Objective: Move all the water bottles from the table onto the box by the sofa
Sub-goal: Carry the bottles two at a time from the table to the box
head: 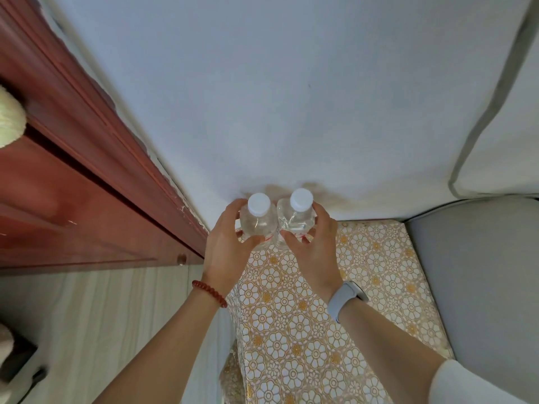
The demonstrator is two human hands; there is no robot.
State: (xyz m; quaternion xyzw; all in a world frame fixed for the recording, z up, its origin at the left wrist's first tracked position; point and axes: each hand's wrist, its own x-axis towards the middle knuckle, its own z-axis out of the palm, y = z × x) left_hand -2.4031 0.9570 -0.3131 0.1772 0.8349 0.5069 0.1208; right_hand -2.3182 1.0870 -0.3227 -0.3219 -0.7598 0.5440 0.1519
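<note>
Your left hand [224,243] is wrapped around the left bottle [258,218], your right hand [313,243] around the right bottle [296,217]. Both bottles stand upright, touching, at the far edge of the box [379,272], against the wall [291,97]. Release straight backward.

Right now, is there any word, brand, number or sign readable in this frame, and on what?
None can be read.
Left bottle: a sliver of red label under the left hand, print hidden and blurred.
Right bottle: the same red sliver by the right hand, unreadable.
Wristband: no display or text showing.
Patterned cloth on the box: flowers only, no lettering.
</note>
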